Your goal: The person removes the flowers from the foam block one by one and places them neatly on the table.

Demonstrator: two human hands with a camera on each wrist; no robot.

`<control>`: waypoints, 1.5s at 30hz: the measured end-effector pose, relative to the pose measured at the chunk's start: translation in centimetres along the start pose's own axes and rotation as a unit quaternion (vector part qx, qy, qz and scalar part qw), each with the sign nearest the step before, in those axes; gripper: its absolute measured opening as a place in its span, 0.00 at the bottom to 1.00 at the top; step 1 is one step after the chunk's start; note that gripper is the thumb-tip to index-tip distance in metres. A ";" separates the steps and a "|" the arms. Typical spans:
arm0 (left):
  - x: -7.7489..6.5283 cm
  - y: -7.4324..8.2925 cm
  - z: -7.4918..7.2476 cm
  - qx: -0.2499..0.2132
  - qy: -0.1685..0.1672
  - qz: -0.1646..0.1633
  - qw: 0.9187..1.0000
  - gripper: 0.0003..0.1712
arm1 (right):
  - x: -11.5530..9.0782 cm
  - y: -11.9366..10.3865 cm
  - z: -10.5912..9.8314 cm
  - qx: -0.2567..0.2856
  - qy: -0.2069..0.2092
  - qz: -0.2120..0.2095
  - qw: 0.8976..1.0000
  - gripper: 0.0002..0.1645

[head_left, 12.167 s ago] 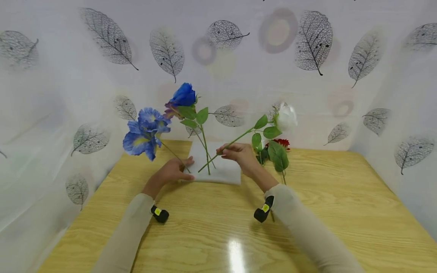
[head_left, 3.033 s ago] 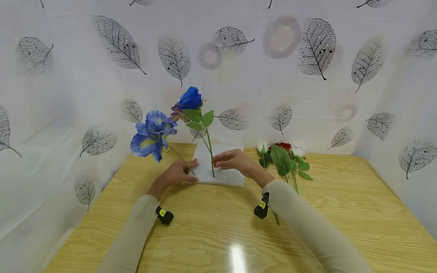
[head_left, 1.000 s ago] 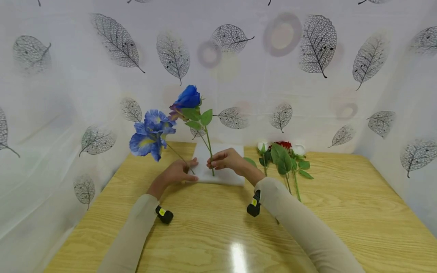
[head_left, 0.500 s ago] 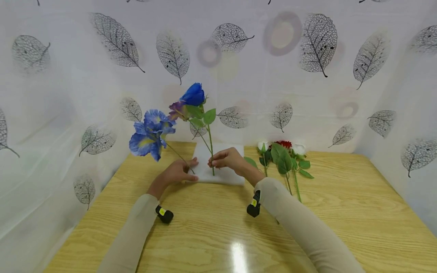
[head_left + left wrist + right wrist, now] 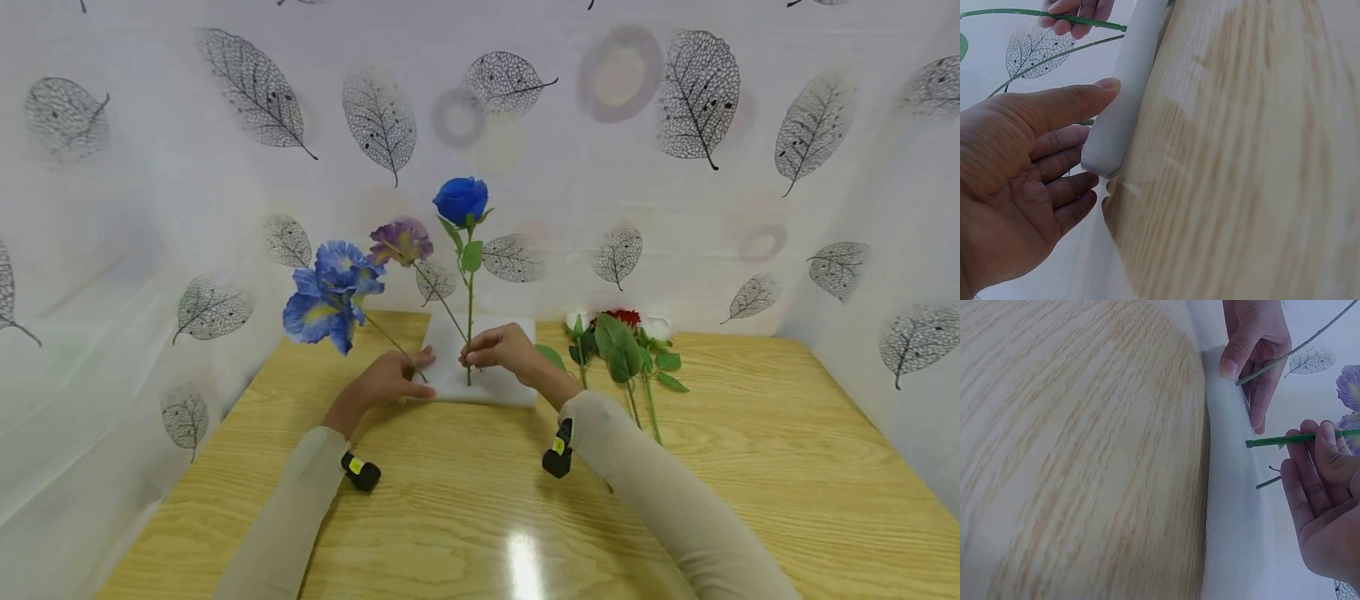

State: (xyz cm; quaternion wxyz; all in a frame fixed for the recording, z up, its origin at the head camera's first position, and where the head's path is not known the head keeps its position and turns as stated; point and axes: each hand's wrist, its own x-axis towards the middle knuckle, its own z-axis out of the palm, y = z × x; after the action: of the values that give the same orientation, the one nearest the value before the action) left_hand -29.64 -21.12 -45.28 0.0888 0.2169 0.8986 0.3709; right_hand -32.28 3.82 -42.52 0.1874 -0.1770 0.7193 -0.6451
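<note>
My right hand (image 5: 504, 350) pinches the green stem of a blue rose (image 5: 462, 200), which stands nearly upright. Its lower stem end meets the white foam slab (image 5: 501, 388); whether it is sunk in, I cannot tell. My left hand (image 5: 387, 377) rests at the slab's left corner, thumb on it and fingers fairly straight in the left wrist view. Between thumb and fingers rises the thin stem of a blue iris (image 5: 330, 292), leaning left. A purple flower (image 5: 402, 242) also leans left, its stem (image 5: 1269, 482) ending at the slab behind the rose's.
On the wooden table (image 5: 450, 500), right of the slab, lie a red flower (image 5: 621, 317), white roses (image 5: 656, 327) and green leaves (image 5: 624, 354). My right forearm passes over some of their stems. A leaf-printed curtain (image 5: 525, 192) stands behind and at both sides.
Earlier my right hand held a white rose, which now lies at the right. It then took the blue rose's stem and swung the bloom rightward to upright, uncovering the purple flower. My left hand stays.
</note>
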 end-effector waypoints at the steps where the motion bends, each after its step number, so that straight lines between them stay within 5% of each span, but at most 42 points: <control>1: 0.0 0.0 0.0 -0.001 0.001 0.002 1.000 0.41 | 0.0 0.0 0.0 0.001 -0.001 -0.001 1.000 0.11; 29: -0.1 0.0 0.1 0.010 0.006 -0.008 1.000 0.42 | -0.3 -0.9 -0.2 0.009 -0.018 -0.009 1.000 0.11; 45: 0.1 -0.2 0.1 0.000 0.001 -0.010 1.000 0.43 | -2.6 -1.7 -1.8 -0.029 -0.053 -0.010 0.998 0.12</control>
State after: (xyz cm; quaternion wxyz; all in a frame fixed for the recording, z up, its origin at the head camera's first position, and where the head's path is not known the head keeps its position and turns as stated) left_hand -29.73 -21.10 -45.50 0.0919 0.2077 0.9009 0.3699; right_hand -30.87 6.47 -40.51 0.2137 -0.2234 0.7248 -0.6157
